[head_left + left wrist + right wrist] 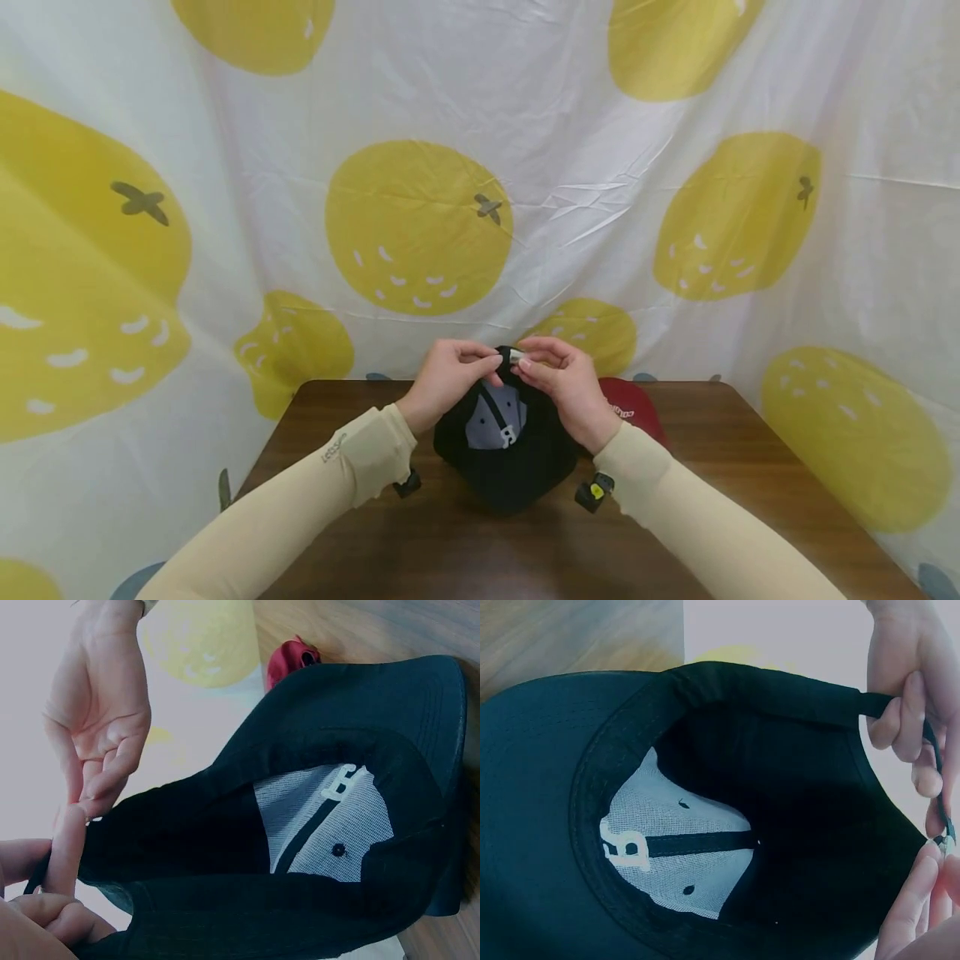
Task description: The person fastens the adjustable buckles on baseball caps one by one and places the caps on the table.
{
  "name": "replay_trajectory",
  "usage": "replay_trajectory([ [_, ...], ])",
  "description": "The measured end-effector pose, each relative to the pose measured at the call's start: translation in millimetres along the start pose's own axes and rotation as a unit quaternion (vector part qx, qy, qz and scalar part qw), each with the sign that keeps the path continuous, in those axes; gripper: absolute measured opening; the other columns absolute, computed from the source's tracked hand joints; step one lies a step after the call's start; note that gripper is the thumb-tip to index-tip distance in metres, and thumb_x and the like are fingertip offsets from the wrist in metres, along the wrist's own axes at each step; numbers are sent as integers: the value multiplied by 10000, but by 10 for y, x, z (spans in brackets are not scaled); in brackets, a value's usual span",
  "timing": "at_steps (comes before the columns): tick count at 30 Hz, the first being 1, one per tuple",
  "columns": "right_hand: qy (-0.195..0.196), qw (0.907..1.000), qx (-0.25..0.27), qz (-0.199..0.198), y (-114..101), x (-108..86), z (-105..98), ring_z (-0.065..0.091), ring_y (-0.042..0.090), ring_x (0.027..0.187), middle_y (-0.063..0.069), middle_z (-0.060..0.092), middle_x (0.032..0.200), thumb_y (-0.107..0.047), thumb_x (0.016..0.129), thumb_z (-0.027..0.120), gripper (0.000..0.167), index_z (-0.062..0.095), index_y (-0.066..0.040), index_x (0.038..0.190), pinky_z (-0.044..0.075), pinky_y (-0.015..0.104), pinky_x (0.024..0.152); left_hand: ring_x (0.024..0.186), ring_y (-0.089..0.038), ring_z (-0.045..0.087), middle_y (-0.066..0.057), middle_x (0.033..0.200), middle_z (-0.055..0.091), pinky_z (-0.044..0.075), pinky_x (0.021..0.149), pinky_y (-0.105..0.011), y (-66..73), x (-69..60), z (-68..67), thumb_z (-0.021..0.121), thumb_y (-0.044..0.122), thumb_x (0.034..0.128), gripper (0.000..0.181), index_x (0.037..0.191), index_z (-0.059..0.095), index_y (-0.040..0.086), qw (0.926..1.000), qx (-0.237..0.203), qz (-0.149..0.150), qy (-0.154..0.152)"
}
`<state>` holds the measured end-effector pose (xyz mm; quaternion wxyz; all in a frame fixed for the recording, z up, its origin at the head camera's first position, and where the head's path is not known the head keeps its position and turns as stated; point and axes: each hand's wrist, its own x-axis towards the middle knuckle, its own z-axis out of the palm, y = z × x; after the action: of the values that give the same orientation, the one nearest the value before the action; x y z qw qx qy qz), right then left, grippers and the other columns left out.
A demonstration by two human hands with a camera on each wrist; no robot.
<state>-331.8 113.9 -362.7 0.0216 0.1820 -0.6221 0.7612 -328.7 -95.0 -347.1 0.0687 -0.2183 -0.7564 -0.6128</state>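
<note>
A black baseball cap (pixel 506 483) is held upside down with its inside facing up, showing a pale mesh lining (pixel 315 817) and a white letter patch (pixel 630 851). My left hand (pixel 446 379) pinches the cap's black back strap (pixel 934 750) between thumb and fingers. Opposite it, my right hand (pixel 566 387) pinches the small metal buckle (pixel 516 357) at the other side of the strap. Both hands meet at the cap's back opening, and the fingers partly hide how strap and buckle join. The brim (pixel 532 810) points toward me.
A dark red cap (pixel 633 408) with white lettering lies on the brown wooden table (pixel 712 500), behind my right hand. White cloth with yellow fruit prints (pixel 420 225) hangs behind and beside the table. A small black camera (pixel 592 493) is worn on my right wrist.
</note>
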Motion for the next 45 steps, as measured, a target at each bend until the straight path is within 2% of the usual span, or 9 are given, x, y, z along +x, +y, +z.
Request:
replay_trajectory([
  [9, -62, 9995, -303, -21, 10, -19, -25, 711, 279, 977, 149, 705, 1026, -70, 930, 720, 373, 624, 25, 1277, 536, 368, 917, 619, -231, 658, -63, 588, 637, 479, 687, -291, 63, -7, -19, 712, 135, 941, 98, 939, 770, 56, 9972, 722, 14, -192],
  [14, -262, 9978, -555, -246, 19, -16, -36, 702, 304, 971, 201, 695, 1051, -56, 928, 718, 375, 630, 21, 1284, 542, 371, 906, 663, -266, 648, -58, 624, 648, 452, 630, -299, 76, 2, -33, 716, 154, 944, 87, 919, 770, 91, 9941, 1038, -53, -315],
  [22, -456, 9958, -760, -222, 56, -5, -42, 693, 338, 986, 206, 710, 1071, -69, 931, 717, 374, 635, 24, 1284, 543, 378, 904, 812, -153, 638, 13, 770, 718, 487, 720, -307, 48, 10, -20, 717, 164, 947, 123, 933, 781, 61, 9887, 1460, 191, -274],
  [26, -528, 9954, -791, 94, 58, -9, -52, 706, 304, 969, 187, 720, 1078, -91, 935, 718, 356, 648, 74, 1242, 548, 387, 893, 836, -164, 632, 3, 776, 718, 478, 731, -315, 14, -11, 1, 714, 137, 946, 107, 912, 777, 58, 9876, 1529, 183, -320],
  [31, -654, 9922, -604, 872, 43, -19, -92, 723, 283, 963, 186, 714, 1125, -99, 950, 700, 384, 630, 67, 1289, 544, 391, 884, 824, -170, 622, -16, 779, 716, 475, 718, -320, -43, -32, 34, 702, 114, 950, 111, 904, 770, 39, 9847, 1671, 147, -475],
  [35, -972, 9806, -261, 1680, 41, -10, -142, 725, 267, 978, 194, 702, 1168, -81, 946, 699, 389, 633, 30, 1313, 527, 391, 907, 781, -166, 615, -27, 757, 708, 476, 705, -315, -79, -33, 55, 705, 92, 941, 108, 864, 759, 40, 9820, 1799, 152, -546],
  [37, -1060, 9745, -98, 1977, 48, -7, -153, 727, 253, 972, 194, 702, 1168, -66, 940, 699, 388, 630, 62, 1300, 518, 392, 916, 753, -153, 613, -16, 736, 703, 477, 696, -306, -87, -30, 62, 705, 89, 937, 114, 842, 754, 50, 9795, 1930, 145, -556],
  [40, -997, 9721, 2, 2123, 62, -13, -138, 728, 242, 969, 185, 706, 1158, -42, 941, 688, 410, 601, 85, 1322, 509, 392, 923, 720, -140, 606, 6, 707, 694, 473, 671, -295, -87, -31, 79, 705, 91, 931, 118, 830, 750, 50, 9753, 2137, 86, -550],
  [45, -711, 9763, -107, 2042, 71, -32, -92, 727, 250, 987, 179, 708, 1158, -34, 936, 692, 381, 632, 72, 1296, 533, 361, 883, 656, -147, 578, 23, 669, 673, 455, 604, -285, -56, -34, 98, 704, 95, 922, 131, 816, 753, 36, 9700, 2382, -84, -471],
])
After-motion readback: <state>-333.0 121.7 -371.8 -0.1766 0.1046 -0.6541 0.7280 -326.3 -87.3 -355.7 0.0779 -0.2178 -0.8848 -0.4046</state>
